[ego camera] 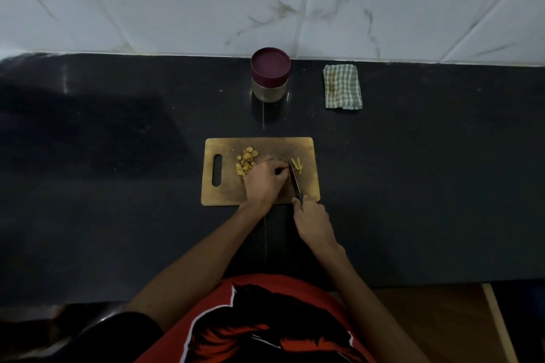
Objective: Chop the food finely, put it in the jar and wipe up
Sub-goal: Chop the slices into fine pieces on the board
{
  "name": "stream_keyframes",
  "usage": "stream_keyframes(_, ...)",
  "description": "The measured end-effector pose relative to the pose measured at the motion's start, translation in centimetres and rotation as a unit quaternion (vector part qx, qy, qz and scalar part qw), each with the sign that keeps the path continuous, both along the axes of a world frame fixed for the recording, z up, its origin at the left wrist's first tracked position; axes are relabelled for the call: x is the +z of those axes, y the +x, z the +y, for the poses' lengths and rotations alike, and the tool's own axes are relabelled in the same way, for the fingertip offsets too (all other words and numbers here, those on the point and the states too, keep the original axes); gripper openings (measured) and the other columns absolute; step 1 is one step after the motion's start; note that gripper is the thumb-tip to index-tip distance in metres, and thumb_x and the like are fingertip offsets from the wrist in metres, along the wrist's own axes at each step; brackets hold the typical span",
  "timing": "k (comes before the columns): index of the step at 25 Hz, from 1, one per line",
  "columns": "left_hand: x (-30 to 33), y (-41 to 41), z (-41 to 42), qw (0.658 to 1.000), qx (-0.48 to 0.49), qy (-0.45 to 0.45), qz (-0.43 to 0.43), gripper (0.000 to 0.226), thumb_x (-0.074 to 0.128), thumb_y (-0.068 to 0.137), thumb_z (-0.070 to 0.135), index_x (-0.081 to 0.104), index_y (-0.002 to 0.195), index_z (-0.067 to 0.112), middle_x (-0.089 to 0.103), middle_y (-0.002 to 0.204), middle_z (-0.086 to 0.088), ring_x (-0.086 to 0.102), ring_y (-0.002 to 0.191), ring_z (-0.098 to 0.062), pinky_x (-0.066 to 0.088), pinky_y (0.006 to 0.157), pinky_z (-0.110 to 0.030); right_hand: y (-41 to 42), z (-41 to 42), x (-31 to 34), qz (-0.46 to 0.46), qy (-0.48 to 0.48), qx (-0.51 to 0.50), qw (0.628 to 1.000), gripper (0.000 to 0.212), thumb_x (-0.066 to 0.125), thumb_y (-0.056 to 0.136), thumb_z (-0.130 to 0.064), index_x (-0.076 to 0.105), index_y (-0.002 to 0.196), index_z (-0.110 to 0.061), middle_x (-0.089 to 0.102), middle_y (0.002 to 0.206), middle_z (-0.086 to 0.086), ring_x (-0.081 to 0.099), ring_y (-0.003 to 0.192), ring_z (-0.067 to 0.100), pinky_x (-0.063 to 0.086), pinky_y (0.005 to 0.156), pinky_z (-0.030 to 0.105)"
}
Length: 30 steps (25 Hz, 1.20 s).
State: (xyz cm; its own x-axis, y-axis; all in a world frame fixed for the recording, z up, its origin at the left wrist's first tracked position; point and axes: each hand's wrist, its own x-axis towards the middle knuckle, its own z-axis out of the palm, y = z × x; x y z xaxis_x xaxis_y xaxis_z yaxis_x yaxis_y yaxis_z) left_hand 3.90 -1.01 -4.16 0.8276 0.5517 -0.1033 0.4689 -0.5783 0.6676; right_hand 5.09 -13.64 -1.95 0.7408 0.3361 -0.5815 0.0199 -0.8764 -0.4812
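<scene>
My right hand (314,222) grips the knife (295,178), blade down on the board (306,186). My left hand (265,181) pinches a food (246,160) piece right against the blade; a slip nicks fingertips. The jar (269,76) sits far, lid on.

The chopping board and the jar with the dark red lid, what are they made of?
The flat brown rectangular chopping board looks like wood or bamboo: matt, warm brown, worn darker in places, with a cut-out handle slot. The small round jar seems to be clear glass or plastic, since its lower body looks see-through. Its dark red lid looks like smooth plastic with a slight sheen.
</scene>
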Motion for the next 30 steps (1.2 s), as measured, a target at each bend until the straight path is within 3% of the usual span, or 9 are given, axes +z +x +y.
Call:
stream_keyframes(8, -0.4, 0.1, 0.2, 1.0, 0.004, -0.018, -0.02, 0.017, 0.064, 0.087, 0.02, 0.072, 0.103, 0.019, 0.064, 0.106, 0.003, 0.059, 0.089, -0.009, 0.053, 0.074, -0.03, 0.3, 0.4, 0.1, 0.005, 0.005, -0.007, 1.0, 0.029, 0.037, 0.105, -0.032, 0.057, 0.108, -0.01, 0.06, 0.101, 0.009, 0.06, 0.094, 0.025, 0.048, 0.08, 0.042)
stream_keyframes(12, -0.2, 0.2, 0.2, 1.0, 0.0, -0.024, -0.019, 0.018, 0.063, 0.088, 0.018, 0.071, 0.104, 0.017, 0.063, 0.109, 0.002, 0.06, 0.091, -0.01, 0.053, 0.079, -0.032, 0.6, 0.7, 0.3, 0.013, -0.002, -0.008, 1.0, 0.024, 0.038, 0.105, -0.029, 0.054, 0.105, -0.012, 0.054, 0.092, 0.003, 0.054, 0.083, 0.017, 0.043, 0.072, 0.035)
stream_keyframes(17, -0.1, 0.3, 0.2, 0.999, -0.006, -0.032, -0.024, 0.019, 0.063, 0.088, 0.018, 0.071, 0.105, 0.016, 0.065, 0.11, 0.002, 0.06, 0.092, -0.008, 0.052, 0.08, -0.029, 1.2, 1.0, 0.0, 0.03, -0.001, -0.018, 0.999, 0.022, 0.037, 0.105, -0.03, 0.052, 0.099, -0.015, 0.053, 0.09, 0.003, 0.052, 0.084, 0.018, 0.04, 0.071, 0.034)
stream_keyframes(22, -0.2, 0.2, 0.2, 0.999, 0.003, -0.035, -0.032, 0.017, 0.064, 0.087, 0.019, 0.072, 0.102, 0.016, 0.066, 0.107, 0.003, 0.059, 0.091, -0.007, 0.051, 0.08, -0.026, 1.6, 0.8, -0.2, 0.058, 0.023, -0.03, 0.998, 0.019, 0.038, 0.106, -0.033, 0.05, 0.098, -0.02, 0.053, 0.085, -0.002, 0.054, 0.075, 0.009, 0.04, 0.059, 0.027)
stream_keyframes(26, -0.3, 0.1, 0.3, 0.999, 0.005, -0.04, -0.029, 0.017, 0.064, 0.087, 0.018, 0.071, 0.103, 0.016, 0.065, 0.109, 0.003, 0.059, 0.095, -0.007, 0.051, 0.082, -0.025, 2.0, 1.1, -0.3, 0.081, 0.046, -0.052, 0.994, 0.022, 0.037, 0.105, -0.038, 0.05, 0.095, -0.023, 0.059, 0.091, 0.004, 0.059, 0.08, 0.018, 0.053, 0.073, 0.04)
stream_keyframes(30, -0.4, 0.0, 0.4, 0.999, 0.001, -0.042, -0.033, 0.017, 0.064, 0.087, 0.016, 0.071, 0.102, 0.015, 0.066, 0.107, 0.003, 0.06, 0.092, -0.006, 0.052, 0.082, -0.026, 2.3, 1.8, 0.0, 0.078, 0.04, -0.052, 0.995, 0.021, 0.037, 0.105, -0.037, 0.05, 0.1, -0.021, 0.057, 0.093, 0.002, 0.061, 0.088, 0.021, 0.055, 0.084, 0.046)
